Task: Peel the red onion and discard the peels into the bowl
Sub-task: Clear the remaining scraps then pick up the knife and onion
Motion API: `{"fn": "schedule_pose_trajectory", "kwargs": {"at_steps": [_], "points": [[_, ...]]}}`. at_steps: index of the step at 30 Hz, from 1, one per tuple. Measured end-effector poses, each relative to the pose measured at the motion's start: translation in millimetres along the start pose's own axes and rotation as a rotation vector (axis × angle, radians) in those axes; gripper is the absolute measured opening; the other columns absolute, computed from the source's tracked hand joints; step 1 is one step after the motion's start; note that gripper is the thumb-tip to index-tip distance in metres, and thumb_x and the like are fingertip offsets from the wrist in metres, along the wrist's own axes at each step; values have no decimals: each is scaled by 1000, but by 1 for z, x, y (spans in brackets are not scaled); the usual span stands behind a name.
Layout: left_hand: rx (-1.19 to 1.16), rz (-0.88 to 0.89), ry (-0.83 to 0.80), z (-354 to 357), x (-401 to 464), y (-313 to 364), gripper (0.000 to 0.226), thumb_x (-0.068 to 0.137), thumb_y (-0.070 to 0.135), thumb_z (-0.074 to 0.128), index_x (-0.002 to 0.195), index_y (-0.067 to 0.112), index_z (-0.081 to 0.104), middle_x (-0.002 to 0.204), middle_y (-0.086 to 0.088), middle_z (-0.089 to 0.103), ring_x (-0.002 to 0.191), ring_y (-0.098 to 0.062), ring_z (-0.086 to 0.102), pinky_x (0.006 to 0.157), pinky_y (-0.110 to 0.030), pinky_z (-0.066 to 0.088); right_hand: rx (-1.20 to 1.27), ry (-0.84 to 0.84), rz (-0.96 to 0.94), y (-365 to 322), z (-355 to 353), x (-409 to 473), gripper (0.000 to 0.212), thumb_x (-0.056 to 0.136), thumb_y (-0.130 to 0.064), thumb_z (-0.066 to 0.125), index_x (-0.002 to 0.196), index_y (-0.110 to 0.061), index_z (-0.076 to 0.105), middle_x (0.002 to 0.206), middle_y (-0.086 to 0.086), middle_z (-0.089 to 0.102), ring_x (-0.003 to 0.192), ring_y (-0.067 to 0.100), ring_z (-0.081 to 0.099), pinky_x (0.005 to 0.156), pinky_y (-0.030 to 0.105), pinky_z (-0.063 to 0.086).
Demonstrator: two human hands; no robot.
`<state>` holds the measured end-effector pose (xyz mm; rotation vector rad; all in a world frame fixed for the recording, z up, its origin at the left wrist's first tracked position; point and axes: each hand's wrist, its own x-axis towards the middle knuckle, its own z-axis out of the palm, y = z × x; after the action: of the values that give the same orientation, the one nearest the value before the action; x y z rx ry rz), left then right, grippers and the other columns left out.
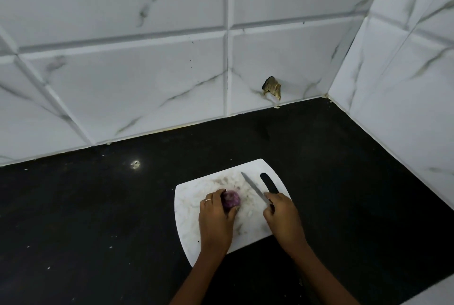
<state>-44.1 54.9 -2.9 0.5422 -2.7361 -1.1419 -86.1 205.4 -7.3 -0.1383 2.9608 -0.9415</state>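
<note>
A small red onion (231,198) rests on a white cutting board (194,228), its purple flesh showing on top. My left hand (215,216) wraps around the onion's near side and holds it down on the board; a ring is on one finger. My right hand (282,215) grips the handle of a knife (253,186), whose blade points up and left, its tip above the board just right of the onion and apart from it. No bowl is in view.
The board lies on a black speckled countertop (98,206) in a corner of white marbled wall tiles (147,78). The board has a dark slot handle (269,183) at its far right. A chipped hole (272,88) marks the back wall.
</note>
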Motion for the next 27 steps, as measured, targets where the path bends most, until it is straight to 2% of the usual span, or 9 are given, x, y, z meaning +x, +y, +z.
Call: {"fn": "schedule_pose_trajectory", "kwargs": {"at_steps": [2,4,6,9,13,16,19,23,27], "points": [[12,-7,5,-1,-1,-3,53,86,27,67,133,19,47,131,1,51,118,-17,44,98,-26,38,180,11,111,-6,-4,-1,35,81,0,54,113,-10,66,102,5,68,89,17,62,78,27,51],[20,-21,3,-3,-2,-5,53,85,28,67,134,20,46,132,2,50,119,-17,43,98,-26,38,286,10,161,-11,-7,-1,32,85,-2,55,114,-12,65,98,1,67,78,9,60,67,12,45],[42,-26,0,-4,-3,-7,53,85,30,67,133,22,46,132,3,50,119,-16,43,97,-27,38,367,-32,185,-17,-8,2,32,87,-3,56,117,-14,62,91,-5,61,74,3,55,59,6,41],[75,-22,-1,-4,-3,-8,53,85,32,67,133,25,46,131,5,50,119,-15,43,95,-26,38,442,-127,193,-25,-3,5,40,82,0,64,119,-16,57,100,-6,57,90,8,56,62,6,44],[84,-11,7,-5,-3,-8,53,85,34,66,133,24,46,130,4,50,118,-17,43,94,-26,38,306,-104,110,-31,7,4,52,79,6,61,127,-12,54,120,4,53,105,9,52,74,1,37],[63,-15,14,-5,-5,-8,54,85,35,66,133,23,46,131,3,51,118,-18,44,94,-27,38,224,-69,43,-36,13,0,49,83,1,61,130,-9,53,122,6,54,110,15,55,84,8,35],[57,-18,18,-6,-7,-9,53,85,38,65,133,23,47,130,2,53,117,-19,46,93,-28,38,158,-41,8,-40,20,-4,39,87,-12,60,126,-9,57,117,5,59,111,18,57,92,20,41],[76,-8,23,-7,-6,-11,56,86,41,64,136,21,47,132,1,53,118,-21,46,92,-28,36,92,11,10,-41,28,-9,25,88,-22,60,111,-12,64,106,3,63,103,18,57,85,24,45],[119,-6,13,-6,-6,-13,58,86,40,63,138,22,44,135,2,50,122,-20,43,95,-29,35,69,45,36,-39,31,-12,31,88,-19,62,117,-11,62,111,3,60,108,18,54,89,27,45]]}}
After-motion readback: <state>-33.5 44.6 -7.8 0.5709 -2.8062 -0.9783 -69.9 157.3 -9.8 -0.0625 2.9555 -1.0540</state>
